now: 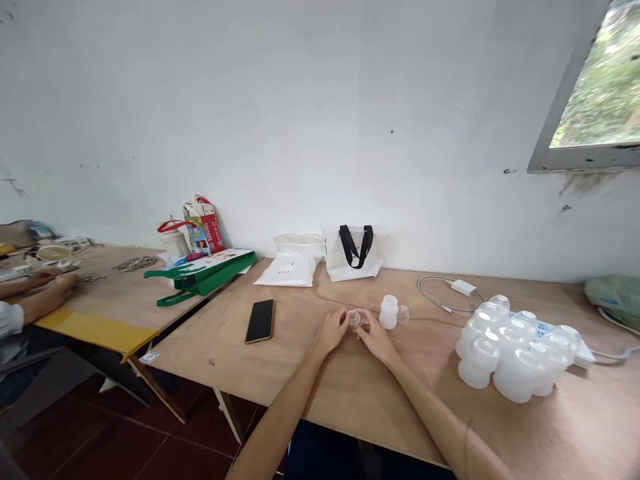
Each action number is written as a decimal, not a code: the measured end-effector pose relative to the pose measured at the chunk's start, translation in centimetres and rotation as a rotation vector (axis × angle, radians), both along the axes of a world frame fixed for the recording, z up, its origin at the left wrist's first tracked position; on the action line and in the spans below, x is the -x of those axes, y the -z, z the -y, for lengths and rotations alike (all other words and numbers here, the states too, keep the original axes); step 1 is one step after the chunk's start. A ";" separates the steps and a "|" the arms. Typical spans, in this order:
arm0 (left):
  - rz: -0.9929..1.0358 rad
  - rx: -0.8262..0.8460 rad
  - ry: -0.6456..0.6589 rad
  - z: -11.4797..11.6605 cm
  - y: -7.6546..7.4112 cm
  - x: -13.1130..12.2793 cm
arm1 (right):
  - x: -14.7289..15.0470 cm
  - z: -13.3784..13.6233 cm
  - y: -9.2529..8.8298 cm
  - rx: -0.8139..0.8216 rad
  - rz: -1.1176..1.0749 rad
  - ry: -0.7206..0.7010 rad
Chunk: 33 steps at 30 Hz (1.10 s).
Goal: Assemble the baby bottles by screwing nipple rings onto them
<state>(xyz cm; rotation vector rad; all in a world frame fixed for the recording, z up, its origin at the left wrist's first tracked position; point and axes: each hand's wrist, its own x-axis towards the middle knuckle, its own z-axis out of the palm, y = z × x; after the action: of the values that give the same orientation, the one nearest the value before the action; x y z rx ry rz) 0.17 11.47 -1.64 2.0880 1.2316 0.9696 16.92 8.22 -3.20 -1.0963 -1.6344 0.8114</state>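
Between my two hands, just above the wooden table, is a small clear round plastic piece (355, 318), cap-like in shape. My left hand (334, 330) pinches it from the left with bent fingers. From the right, my right hand (374, 335) grips the same piece between thumb and fingers. Close beyond my right hand stands a frosted white plastic bottle (389, 313), upright and open at the top. A clear dome-shaped cover (403, 315) rests beside that bottle on its right.
Several capped frosted bottles (517, 353) cluster at the right, by a power strip (583, 353). A charger (463, 287) with cable lies behind. A phone (260, 321) lies left; a white package (287, 269) and white bag (353, 257) sit by the wall. A co-worker's hands (57, 287) are far left.
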 end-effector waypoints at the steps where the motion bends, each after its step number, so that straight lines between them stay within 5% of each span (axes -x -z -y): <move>1: 0.013 -0.001 -0.007 -0.1 0.0 0.1 | 0.0 0.1 0.0 0.000 0.008 -0.003; 26: -0.048 -0.018 -0.015 -0.2 0.4 0.3 | -0.5 0.8 -0.4 -0.186 0.257 0.100; 33: -0.123 -0.038 -0.044 0.0 0.0 0.3 | -2.7 1.6 -2.3 -0.341 0.198 0.378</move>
<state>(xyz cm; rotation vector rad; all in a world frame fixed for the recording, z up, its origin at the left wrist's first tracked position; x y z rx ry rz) -0.17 11.45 -1.64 2.1870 1.3356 0.9016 19.64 6.65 -0.90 -1.2127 -1.5837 0.1739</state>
